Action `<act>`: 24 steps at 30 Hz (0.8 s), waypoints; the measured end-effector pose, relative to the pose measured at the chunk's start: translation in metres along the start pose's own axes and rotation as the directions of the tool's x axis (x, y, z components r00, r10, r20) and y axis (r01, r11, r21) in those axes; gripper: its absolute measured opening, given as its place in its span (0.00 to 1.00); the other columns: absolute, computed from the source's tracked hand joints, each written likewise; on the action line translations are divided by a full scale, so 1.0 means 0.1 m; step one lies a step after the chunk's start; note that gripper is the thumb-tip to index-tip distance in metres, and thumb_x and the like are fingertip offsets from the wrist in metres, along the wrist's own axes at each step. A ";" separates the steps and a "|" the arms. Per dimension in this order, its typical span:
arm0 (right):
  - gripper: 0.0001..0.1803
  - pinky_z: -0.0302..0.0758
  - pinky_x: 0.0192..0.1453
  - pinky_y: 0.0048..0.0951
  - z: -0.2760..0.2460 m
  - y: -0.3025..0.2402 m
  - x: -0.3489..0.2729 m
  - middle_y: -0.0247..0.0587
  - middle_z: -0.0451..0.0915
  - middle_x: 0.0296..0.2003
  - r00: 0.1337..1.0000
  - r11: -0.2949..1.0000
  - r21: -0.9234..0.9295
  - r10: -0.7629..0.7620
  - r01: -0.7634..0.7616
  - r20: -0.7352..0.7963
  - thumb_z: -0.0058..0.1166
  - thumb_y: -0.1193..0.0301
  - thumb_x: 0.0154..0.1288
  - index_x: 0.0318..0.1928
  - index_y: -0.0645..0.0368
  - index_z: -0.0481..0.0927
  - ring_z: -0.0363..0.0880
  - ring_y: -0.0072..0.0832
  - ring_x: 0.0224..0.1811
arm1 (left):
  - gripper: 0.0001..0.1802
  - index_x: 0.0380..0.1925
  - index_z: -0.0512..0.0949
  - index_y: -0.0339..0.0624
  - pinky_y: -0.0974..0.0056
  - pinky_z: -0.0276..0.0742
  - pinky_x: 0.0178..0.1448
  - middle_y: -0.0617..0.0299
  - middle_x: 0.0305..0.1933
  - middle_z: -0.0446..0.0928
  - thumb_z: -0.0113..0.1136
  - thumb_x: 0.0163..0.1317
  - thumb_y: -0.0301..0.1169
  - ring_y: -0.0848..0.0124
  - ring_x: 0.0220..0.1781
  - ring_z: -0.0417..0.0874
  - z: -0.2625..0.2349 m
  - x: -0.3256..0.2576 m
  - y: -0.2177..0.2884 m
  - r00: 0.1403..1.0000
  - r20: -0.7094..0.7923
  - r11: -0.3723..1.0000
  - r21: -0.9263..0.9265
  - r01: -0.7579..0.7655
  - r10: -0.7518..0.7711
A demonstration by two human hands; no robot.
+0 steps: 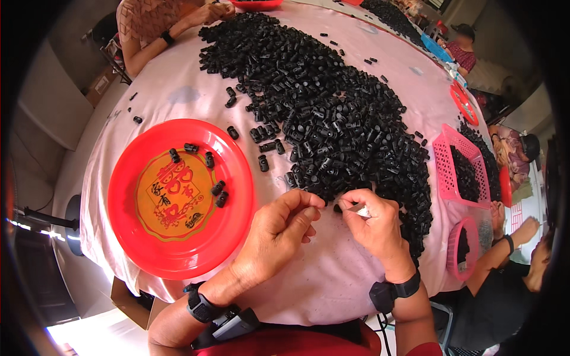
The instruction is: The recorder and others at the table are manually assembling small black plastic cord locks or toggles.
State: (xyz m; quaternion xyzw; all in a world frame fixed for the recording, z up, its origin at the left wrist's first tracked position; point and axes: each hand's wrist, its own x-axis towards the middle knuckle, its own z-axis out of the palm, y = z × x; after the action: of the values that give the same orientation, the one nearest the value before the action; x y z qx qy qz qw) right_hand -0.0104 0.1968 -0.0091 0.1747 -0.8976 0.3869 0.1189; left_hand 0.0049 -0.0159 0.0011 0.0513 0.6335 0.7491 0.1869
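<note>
A long heap of small black plastic cord locks (pixel 332 113) spreads across the pink tablecloth, its near end just beyond my hands. My left hand (pixel 276 234) has its thumb and index finger pressed together in front of the heap; whatever lies in the pinch is hidden. A short gap away, my right hand (pixel 377 228) is closed, with a small black piece at its thumb tip that looks like a cord lock. Something small and white (pixel 363 212) shows between its fingers. Left of my left hand lies a round red plate (pixel 127 196) with several cord locks on it.
Loose cord locks (pixel 263 163) lie between plate and heap. At right stand a pink basket (pixel 442 166) and a smaller pink container (pixel 454 249), both with black pieces. A co-worker's arm (pixel 172 35) rests at the far left edge; another person's arm (pixel 504 246) is at right.
</note>
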 end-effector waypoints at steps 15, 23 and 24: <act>0.13 0.74 0.23 0.24 -0.02 -0.16 -0.01 0.36 0.82 0.22 0.995 0.996 0.085 -0.005 -0.003 0.101 0.68 0.76 0.54 0.40 0.59 0.80 0.82 0.25 0.20 | 0.15 0.52 0.75 0.34 0.71 0.78 0.41 0.64 0.34 0.80 0.56 0.72 0.32 0.80 0.34 0.79 0.01 0.06 -0.13 0.993 0.012 0.988 -0.101 0.116 -0.115; 0.14 0.67 0.21 0.18 -0.05 -0.14 -0.05 0.33 0.82 0.26 0.984 0.982 0.178 -0.092 0.064 0.151 0.69 0.75 0.56 0.44 0.59 0.82 0.69 0.13 0.17 | 0.13 0.49 0.76 0.35 0.74 0.76 0.44 0.65 0.38 0.80 0.56 0.72 0.33 0.81 0.38 0.79 0.02 0.11 -0.19 0.979 0.154 0.912 -0.368 0.183 -0.134; 0.13 0.68 0.22 0.18 -0.05 -0.17 -0.03 0.33 0.83 0.27 0.989 0.978 0.207 -0.050 0.021 0.139 0.68 0.75 0.57 0.43 0.60 0.82 0.71 0.13 0.17 | 0.13 0.49 0.76 0.35 0.74 0.76 0.44 0.65 0.38 0.80 0.56 0.72 0.33 0.81 0.38 0.79 0.01 0.11 -0.17 0.979 0.156 0.913 -0.365 0.184 -0.135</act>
State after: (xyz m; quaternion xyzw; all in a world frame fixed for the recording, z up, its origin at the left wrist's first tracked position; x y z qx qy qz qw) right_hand 0.0002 0.1901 0.0045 0.2295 -0.8559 0.4616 0.0424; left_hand -0.0010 -0.0092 -0.0170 0.0102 0.4665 0.8343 0.2937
